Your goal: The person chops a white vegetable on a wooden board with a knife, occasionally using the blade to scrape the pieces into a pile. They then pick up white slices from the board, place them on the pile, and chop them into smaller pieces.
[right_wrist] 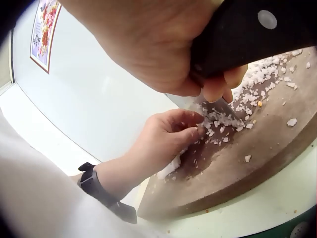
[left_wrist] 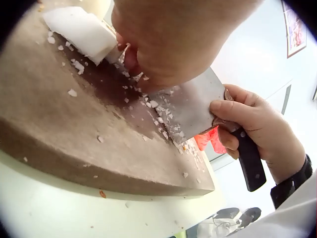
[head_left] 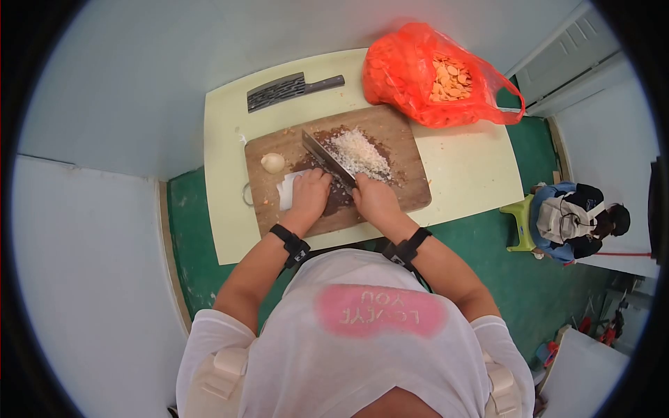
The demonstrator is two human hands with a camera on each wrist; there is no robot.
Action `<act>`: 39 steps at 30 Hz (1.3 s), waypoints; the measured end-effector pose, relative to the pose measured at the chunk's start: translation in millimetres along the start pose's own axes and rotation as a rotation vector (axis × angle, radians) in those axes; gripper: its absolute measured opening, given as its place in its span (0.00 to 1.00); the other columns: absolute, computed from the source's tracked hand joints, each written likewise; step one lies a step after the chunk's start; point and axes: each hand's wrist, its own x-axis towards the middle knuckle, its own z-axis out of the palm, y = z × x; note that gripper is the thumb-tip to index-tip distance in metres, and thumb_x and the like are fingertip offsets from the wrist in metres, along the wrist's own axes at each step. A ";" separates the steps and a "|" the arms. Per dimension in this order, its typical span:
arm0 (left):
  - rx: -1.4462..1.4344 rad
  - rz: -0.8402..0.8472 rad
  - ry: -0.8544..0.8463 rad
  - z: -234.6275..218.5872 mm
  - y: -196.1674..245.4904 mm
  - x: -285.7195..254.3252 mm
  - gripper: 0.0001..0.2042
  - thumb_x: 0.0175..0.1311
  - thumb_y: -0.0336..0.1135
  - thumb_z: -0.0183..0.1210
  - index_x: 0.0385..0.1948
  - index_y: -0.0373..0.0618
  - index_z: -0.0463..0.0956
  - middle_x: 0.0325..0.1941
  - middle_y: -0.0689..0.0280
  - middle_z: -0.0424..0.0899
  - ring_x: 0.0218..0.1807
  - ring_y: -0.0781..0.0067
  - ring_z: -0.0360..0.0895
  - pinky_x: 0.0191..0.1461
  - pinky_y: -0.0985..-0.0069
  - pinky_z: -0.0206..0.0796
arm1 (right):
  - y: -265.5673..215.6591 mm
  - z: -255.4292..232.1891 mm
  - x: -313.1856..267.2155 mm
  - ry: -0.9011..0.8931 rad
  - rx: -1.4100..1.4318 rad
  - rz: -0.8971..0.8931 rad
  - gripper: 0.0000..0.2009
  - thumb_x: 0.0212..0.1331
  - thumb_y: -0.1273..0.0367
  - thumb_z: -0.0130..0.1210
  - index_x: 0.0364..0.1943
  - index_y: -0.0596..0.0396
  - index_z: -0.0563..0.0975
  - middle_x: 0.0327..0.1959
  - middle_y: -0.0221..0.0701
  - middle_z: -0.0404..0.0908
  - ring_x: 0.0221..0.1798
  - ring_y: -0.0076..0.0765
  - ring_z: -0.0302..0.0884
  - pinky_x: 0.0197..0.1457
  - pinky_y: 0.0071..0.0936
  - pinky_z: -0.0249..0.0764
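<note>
My right hand [head_left: 376, 200] grips a cleaver [left_wrist: 190, 106] by its black handle, thumb against the blade. White bits cling to the blade's face, and its edge is down at the wooden cutting board [head_left: 411, 157]. My left hand [right_wrist: 166, 134] has its fingers bent close beside the blade, thumb near the index finger; I cannot tell whether they pinch anything. Beside the left hand lies a smooth white vegetable chunk [left_wrist: 81, 32]. A heap of finely chopped white vegetable [head_left: 359, 150] is spread beyond the blade, with loose crumbs [right_wrist: 267, 74] across the board.
A pale round vegetable [head_left: 272, 163] sits at the board's left. Behind the board lies a second cleaver [head_left: 279, 92] with a dark patterned blade. A red plastic bag [head_left: 401, 73] of orange slices [head_left: 451, 78] stands at the table's back right. A seated person [head_left: 575, 216] is off to the right.
</note>
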 end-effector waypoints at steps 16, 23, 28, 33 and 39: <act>-0.223 -0.144 0.079 23.1 20.1 22.4 0.03 0.51 0.27 0.59 0.28 0.42 0.76 0.33 0.56 0.77 0.36 0.52 0.78 0.40 0.60 0.71 | 17.2 -20.2 7.6 0.072 -0.094 -0.004 0.06 0.58 0.69 0.51 0.34 0.57 0.72 0.26 0.47 0.79 0.31 0.55 0.80 0.34 0.48 0.75; -0.201 -0.216 0.017 27.4 19.6 28.0 0.05 0.50 0.29 0.61 0.27 0.42 0.76 0.33 0.56 0.77 0.35 0.51 0.78 0.39 0.60 0.71 | 12.5 -19.3 9.3 0.026 -0.122 0.001 0.06 0.58 0.69 0.50 0.34 0.57 0.72 0.26 0.47 0.79 0.31 0.55 0.80 0.34 0.48 0.76; -0.237 -0.191 0.035 26.6 20.7 25.9 0.04 0.52 0.31 0.61 0.25 0.41 0.77 0.32 0.54 0.77 0.36 0.51 0.78 0.40 0.61 0.71 | 8.3 -17.6 4.9 0.069 -0.084 -0.037 0.06 0.58 0.69 0.50 0.34 0.58 0.72 0.27 0.48 0.80 0.31 0.56 0.80 0.34 0.48 0.76; -0.232 -0.195 0.029 26.5 19.3 25.5 0.04 0.52 0.29 0.60 0.27 0.40 0.77 0.33 0.54 0.77 0.37 0.50 0.77 0.41 0.61 0.71 | 5.6 -17.3 5.3 0.036 -0.094 -0.004 0.06 0.59 0.70 0.48 0.34 0.58 0.72 0.27 0.48 0.80 0.31 0.56 0.80 0.35 0.48 0.76; -0.340 -0.126 0.034 10.4 12.9 18.3 0.05 0.52 0.27 0.60 0.30 0.39 0.77 0.34 0.54 0.77 0.38 0.50 0.76 0.42 0.60 0.70 | 8.6 -8.0 6.8 0.029 -0.147 -0.002 0.06 0.58 0.70 0.49 0.34 0.57 0.72 0.26 0.46 0.80 0.30 0.54 0.81 0.34 0.47 0.77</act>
